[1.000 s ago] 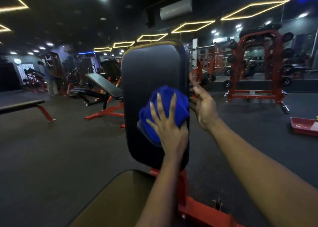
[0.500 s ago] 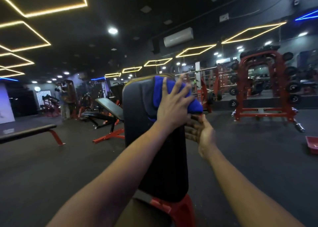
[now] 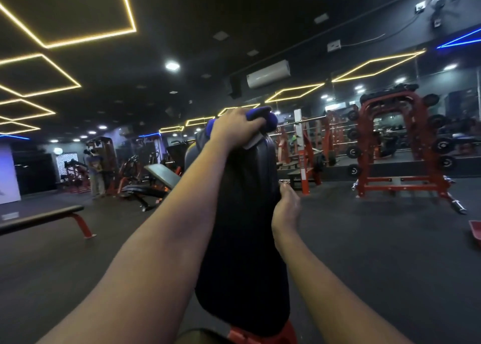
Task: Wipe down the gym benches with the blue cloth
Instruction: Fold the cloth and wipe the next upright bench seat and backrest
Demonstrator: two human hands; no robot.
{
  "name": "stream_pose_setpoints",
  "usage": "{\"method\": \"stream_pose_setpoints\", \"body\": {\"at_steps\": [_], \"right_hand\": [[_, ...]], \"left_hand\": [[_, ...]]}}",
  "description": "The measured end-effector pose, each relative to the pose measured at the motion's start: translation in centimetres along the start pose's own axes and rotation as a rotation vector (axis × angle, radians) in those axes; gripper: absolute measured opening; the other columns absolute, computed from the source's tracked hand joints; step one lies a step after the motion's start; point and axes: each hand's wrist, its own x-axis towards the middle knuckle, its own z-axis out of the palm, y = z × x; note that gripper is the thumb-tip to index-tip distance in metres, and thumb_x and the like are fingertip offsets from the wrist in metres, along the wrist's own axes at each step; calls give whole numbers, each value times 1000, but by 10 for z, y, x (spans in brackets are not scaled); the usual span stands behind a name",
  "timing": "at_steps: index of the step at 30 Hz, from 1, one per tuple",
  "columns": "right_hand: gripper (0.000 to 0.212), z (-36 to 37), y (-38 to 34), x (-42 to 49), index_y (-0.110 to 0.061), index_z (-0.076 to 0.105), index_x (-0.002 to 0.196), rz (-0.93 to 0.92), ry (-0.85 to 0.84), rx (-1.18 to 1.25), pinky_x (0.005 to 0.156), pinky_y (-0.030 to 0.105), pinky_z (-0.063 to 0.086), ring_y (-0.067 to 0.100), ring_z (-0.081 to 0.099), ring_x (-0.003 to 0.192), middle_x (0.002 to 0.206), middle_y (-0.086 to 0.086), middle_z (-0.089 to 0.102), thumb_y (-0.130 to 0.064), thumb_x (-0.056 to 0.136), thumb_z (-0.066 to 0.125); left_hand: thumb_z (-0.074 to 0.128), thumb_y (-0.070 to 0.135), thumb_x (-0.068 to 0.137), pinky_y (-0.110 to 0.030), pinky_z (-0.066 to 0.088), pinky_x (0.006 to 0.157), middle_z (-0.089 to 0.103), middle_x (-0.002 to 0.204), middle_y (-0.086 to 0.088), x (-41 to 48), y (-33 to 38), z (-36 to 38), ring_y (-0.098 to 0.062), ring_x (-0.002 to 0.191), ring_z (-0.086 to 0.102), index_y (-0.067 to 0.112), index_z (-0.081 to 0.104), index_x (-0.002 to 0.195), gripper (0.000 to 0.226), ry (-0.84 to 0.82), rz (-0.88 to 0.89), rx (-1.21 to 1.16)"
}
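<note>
So the left hand (image 3: 234, 131) is up at the very top of the upright backrest pad (image 3: 242, 229), fingers curled down over the blue cloth (image 3: 265, 121) and gripping it bunched against the top edge of the pad. A bit of the cloth sticks out past the knuckles on the right, and a bit shows on the left too. The right hand (image 3: 286, 209) is lower down, against the right edge of the same pad. It's side-on to the camera, so honestly can't tell if the fingers are straight or hooked around the back. The pad is black and shiny and sits on a red frame (image 3: 263, 334) at the bottom. Further out on the dark floor there's a flat bench (image 3: 41, 220) off to the left and an incline bench (image 3: 161, 175) behind it. A person (image 3: 96, 174) stands way back there. A big red rack (image 3: 400, 145) loaded with weight plates is on the right by the mirror.
</note>
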Motion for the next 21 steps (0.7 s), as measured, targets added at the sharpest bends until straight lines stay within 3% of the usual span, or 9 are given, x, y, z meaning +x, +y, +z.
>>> {"method": "stream_pose_setpoints", "body": {"at_steps": [2,3,6,7,11,13,15,18,21], "right_hand": [[40,4,-13,-7,-19,65,129,-21,33,-103,111,43,40,26,54,128,132,4,63,-38,105,39],[44,9,-19,-6,-17,61,135,-36,61,-140,108,39,39,29,52,129,135,8,61,-39,107,36],[46,25,-33,-3,-13,62,132,-107,95,-235,95,38,41,38,55,122,130,19,63,-38,108,33],[46,29,-35,-1,-13,63,130,-136,121,-279,94,40,42,40,56,119,127,22,64,-38,107,33],[53,33,-24,-1,-12,65,121,-211,211,-448,87,45,49,42,62,106,113,20,68,-46,106,26],[55,36,-21,0,-12,65,119,-252,245,-523,82,44,48,42,63,102,109,19,68,-46,106,24],[55,41,-22,1,-11,65,116,-278,300,-579,79,43,47,42,64,99,106,21,69,-45,106,22],[54,43,-25,0,-11,65,119,-265,326,-629,83,46,48,46,63,101,108,25,68,-44,106,24],[54,39,-23,0,-10,65,118,-246,322,-602,86,48,48,49,62,103,111,28,67,-45,106,25]], "left_hand": [[56,53,86,-29,34,67,53,78,10,5,10,-2,-11,75,52,24,63,92,30,-120,-47,49],[57,52,85,-27,33,65,57,81,10,4,17,-1,-9,75,52,26,63,92,28,-152,22,78],[56,55,82,-28,34,82,66,110,13,-10,21,13,-7,98,56,34,71,106,35,-131,385,174],[57,55,82,-29,34,85,67,111,14,-9,14,12,-6,100,55,34,71,107,35,-121,419,146],[54,66,76,-35,50,87,70,99,6,17,-60,-2,-17,98,64,30,72,104,49,-130,-6,-66],[50,66,75,-38,48,90,70,109,-3,18,-110,-5,-25,106,62,27,72,109,56,-98,-209,-80],[47,60,82,-38,44,91,68,119,-11,14,-125,1,-31,113,60,25,71,113,53,-28,-280,-78],[45,58,86,-36,41,83,70,116,-7,11,-81,11,-28,109,61,29,71,112,46,40,-142,-39],[51,57,87,-34,41,84,70,115,9,-5,-34,14,-14,105,61,34,70,117,41,54,177,-54]]}}
